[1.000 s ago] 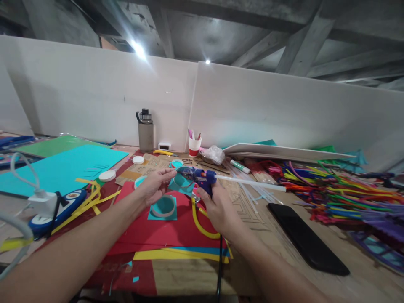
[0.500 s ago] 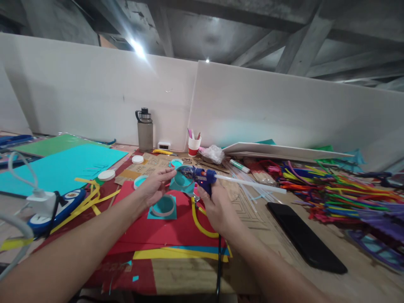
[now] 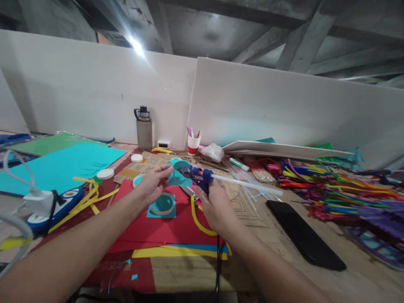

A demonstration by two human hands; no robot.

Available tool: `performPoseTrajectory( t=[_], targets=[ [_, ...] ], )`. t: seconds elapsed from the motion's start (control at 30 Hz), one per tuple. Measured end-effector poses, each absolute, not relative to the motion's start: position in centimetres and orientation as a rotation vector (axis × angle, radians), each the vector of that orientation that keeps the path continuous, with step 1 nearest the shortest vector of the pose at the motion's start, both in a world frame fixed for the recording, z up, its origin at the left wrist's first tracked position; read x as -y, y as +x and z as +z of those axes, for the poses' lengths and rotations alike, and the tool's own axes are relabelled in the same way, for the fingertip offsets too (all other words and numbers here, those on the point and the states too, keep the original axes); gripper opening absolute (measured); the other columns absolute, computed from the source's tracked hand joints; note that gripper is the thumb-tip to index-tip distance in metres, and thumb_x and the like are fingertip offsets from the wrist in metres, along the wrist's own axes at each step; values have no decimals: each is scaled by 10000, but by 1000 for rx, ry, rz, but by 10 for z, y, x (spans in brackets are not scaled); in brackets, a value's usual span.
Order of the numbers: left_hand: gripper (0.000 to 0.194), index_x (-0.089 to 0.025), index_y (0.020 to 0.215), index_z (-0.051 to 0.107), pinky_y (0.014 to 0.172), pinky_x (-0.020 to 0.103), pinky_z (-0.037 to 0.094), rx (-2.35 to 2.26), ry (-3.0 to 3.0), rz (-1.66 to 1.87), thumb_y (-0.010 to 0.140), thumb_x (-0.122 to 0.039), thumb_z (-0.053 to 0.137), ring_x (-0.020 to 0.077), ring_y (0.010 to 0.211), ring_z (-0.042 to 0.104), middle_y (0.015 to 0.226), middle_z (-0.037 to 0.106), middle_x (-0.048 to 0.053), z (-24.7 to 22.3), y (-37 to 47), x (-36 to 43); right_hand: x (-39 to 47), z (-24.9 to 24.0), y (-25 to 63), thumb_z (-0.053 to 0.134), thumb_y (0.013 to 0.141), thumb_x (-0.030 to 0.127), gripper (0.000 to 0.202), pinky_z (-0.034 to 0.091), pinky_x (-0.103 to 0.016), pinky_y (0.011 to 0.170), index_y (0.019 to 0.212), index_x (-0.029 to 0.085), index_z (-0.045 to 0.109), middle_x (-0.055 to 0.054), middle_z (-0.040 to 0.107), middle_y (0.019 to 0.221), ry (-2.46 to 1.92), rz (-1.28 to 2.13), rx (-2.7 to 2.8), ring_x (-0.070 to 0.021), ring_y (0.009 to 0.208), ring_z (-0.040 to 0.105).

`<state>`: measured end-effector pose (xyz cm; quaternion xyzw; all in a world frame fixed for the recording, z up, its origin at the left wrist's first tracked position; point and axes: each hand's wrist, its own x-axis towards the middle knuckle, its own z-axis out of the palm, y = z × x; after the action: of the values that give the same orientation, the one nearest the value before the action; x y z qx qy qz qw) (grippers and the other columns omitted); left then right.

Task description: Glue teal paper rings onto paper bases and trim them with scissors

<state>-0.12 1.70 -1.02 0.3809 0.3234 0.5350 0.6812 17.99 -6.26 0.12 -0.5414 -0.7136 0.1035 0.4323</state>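
My right hand [image 3: 217, 204] grips a blue hot glue gun [image 3: 203, 179], with a long clear glue stick [image 3: 246, 182] jutting out of its back to the right. My left hand [image 3: 154, 183] pinches a teal paper piece [image 3: 173, 179] with a curved ring wall on it. The gun's nozzle lies at this ring; whether they touch I cannot tell. Just below, a white-edged teal ring [image 3: 162, 206] rests on a teal square [image 3: 150, 212] on red sheets [image 3: 139, 231]. Beside my right hand lies a tool with yellow handles [image 3: 200, 225].
A black phone [image 3: 304, 233] lies at right, near piles of colourful pipe cleaners [image 3: 315, 185]. Behind stand a bottle [image 3: 144, 132] and a pen cup [image 3: 193, 145]. At left are yellow strips [image 3: 91, 195], a power strip [image 3: 66, 208] and a teal sheet [image 3: 63, 168]. The gun's black cord [image 3: 218, 265] hangs down.
The teal piece in my left hand has risen slightly and tilted, and the glue gun's nozzle has shifted a little left and up with it. Both hands keep their hold.
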Motion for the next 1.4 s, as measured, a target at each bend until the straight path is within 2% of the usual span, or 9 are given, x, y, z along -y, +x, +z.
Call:
performPoseTrajectory(
  t=[0.17,0.3,0.53,0.83,1.2,1.4],
  targets=[
    [125,-145,830,654,564,187,510,-707,854,1109,718,-180,698,90,599,613,729,662,22,-11,-1,-15,60,-2,183,425,892,283,323,459,-395,797,1172,154,519,-132,643,1015,-1360,219,1736,-269,919,604],
    [178,-155,847,646,509,184,493,-755,831,1080,687,-171,723,85,564,596,710,648,11,-11,-2,-14,61,-2,184,419,896,271,343,434,-402,863,1201,138,500,-136,634,1055,-1325,220,1758,-272,982,586],
    [200,-157,845,653,526,193,479,-785,886,1075,673,-213,740,81,587,598,736,659,0,-7,-3,-13,64,3,182,406,907,260,332,443,-379,865,1207,162,507,-119,622,1088,-1239,219,1804,-257,1000,580],
    [149,-137,821,662,554,173,489,-737,859,1128,685,-155,720,70,577,588,690,641,10,-10,-3,-19,63,0,181,434,903,312,360,462,-383,835,1221,158,500,-125,636,1096,-1263,268,1785,-271,989,596],
    [117,-132,811,667,592,188,498,-696,924,1088,710,-178,704,80,607,593,705,649,18,-11,-3,-17,64,2,183,419,901,253,337,424,-388,902,1210,156,512,-120,610,1124,-1264,235,1755,-260,1031,567],
    [100,-127,797,666,611,179,493,-715,906,1104,710,-161,700,75,633,590,738,648,26,-7,-2,-15,65,5,182,437,894,274,336,447,-392,861,1197,156,521,-127,630,1088,-1308,261,1764,-268,991,589]
  ],
)
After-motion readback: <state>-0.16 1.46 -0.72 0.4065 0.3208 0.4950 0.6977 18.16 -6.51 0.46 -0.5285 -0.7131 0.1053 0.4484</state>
